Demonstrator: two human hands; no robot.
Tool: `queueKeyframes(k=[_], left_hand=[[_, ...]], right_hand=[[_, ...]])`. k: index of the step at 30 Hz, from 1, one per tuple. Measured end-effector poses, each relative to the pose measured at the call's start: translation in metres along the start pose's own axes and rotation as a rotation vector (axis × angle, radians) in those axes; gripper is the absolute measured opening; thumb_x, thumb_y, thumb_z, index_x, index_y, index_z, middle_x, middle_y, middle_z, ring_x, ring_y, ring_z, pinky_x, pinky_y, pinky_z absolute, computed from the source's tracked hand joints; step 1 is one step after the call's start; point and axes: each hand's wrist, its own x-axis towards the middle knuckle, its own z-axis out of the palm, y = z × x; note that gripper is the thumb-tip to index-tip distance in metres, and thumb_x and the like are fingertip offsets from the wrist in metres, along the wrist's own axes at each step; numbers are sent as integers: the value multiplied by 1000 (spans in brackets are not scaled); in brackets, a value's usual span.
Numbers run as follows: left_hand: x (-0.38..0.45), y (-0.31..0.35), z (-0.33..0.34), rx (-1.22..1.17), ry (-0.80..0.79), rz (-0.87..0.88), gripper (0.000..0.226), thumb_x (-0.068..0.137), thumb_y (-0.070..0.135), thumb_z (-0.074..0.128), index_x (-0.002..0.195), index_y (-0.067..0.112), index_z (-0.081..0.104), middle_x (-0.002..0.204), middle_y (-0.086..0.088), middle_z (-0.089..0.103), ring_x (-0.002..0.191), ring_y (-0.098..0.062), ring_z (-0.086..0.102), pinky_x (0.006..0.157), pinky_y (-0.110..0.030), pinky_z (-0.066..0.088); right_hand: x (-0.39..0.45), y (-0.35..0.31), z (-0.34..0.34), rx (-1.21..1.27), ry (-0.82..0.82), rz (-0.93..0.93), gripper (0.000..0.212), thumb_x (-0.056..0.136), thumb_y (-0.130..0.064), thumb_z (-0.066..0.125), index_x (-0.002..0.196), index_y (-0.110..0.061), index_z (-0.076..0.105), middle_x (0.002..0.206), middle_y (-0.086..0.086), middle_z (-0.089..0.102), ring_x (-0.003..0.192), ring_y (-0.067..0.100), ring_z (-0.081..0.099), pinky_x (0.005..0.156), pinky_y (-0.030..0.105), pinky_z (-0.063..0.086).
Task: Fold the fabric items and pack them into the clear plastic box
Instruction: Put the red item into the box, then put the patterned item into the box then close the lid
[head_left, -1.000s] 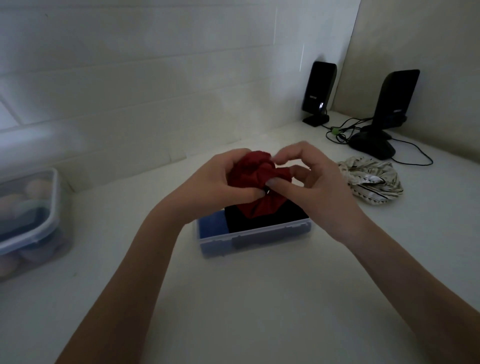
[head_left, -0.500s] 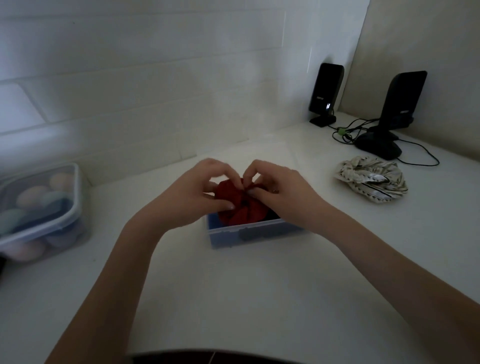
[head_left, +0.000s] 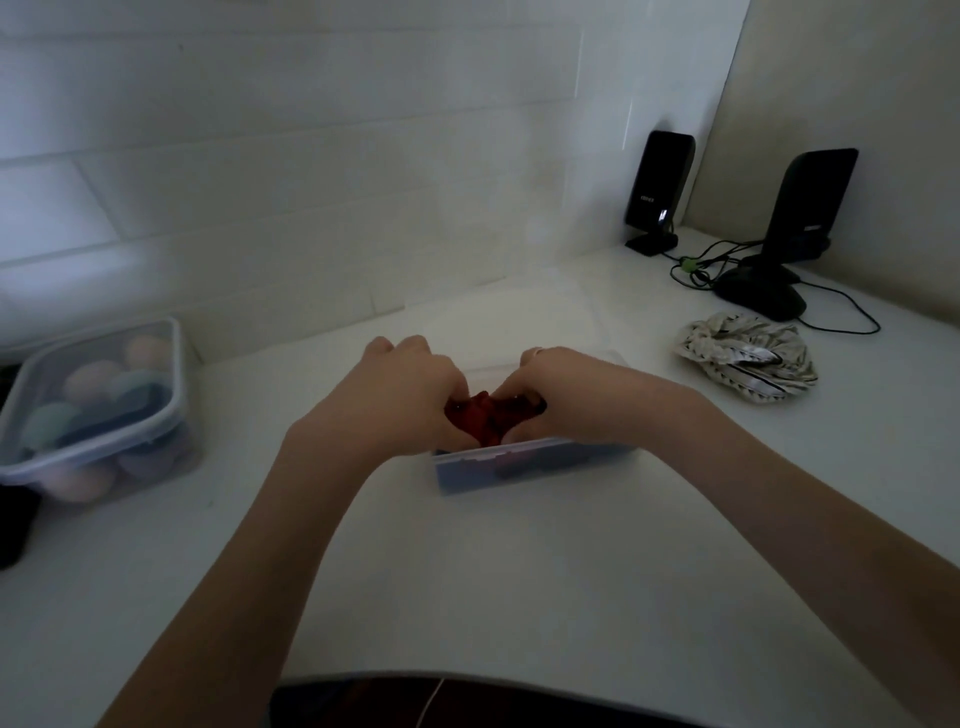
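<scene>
A small clear plastic box (head_left: 535, 470) sits in the middle of the white counter, with dark and blue fabric showing through its front wall. Inside it, a red fabric item (head_left: 485, 418) lies bunched on top. My left hand (head_left: 405, 395) presses on its left side and my right hand (head_left: 566, 395) on its right, fingers curled down onto the cloth. Much of the red fabric is hidden under my fingers. A crumpled white patterned fabric (head_left: 748, 364) lies on the counter to the right.
A lidded clear container (head_left: 98, 410) of pastel round objects stands at the left. Two black speakers (head_left: 660, 192) (head_left: 789, 234) with cables (head_left: 701, 267) stand at the back right corner. A tiled wall runs behind the counter. A dark object (head_left: 15, 525) lies at the far left edge.
Both hands have come down with the red fabric, from above the box into it, and now press it in. The view has shifted slightly.
</scene>
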Motion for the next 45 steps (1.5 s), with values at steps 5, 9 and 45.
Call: queueKeyframes(k=[5,9,45], left_hand=[[0,1,-2,11,-21,3,42,78,57,57,110,31,64,93,-1,60,98,-18,41,85,-36,29],[-2,4,-6,19,-26,-6,39,80,53,55,110,29,63,96,2,64,99,-18,44,87,-37,30],[47,57,-13,-593,237,391,19,87,10,58,94,20,73,89,10,70,79,5,59,77,-15,49]], right_hand=[[3,-8,-4,-228,-29,13,28,86,-43,57,111,-31,63,72,-8,46,80,19,53,54,24,32],[8,-12,-4,-350,-20,7,30,84,-47,52,109,-34,63,83,-5,63,74,18,57,52,24,30],[-60,147,28,117,712,435,26,90,-9,52,115,-11,59,110,15,66,100,32,60,86,40,47]])
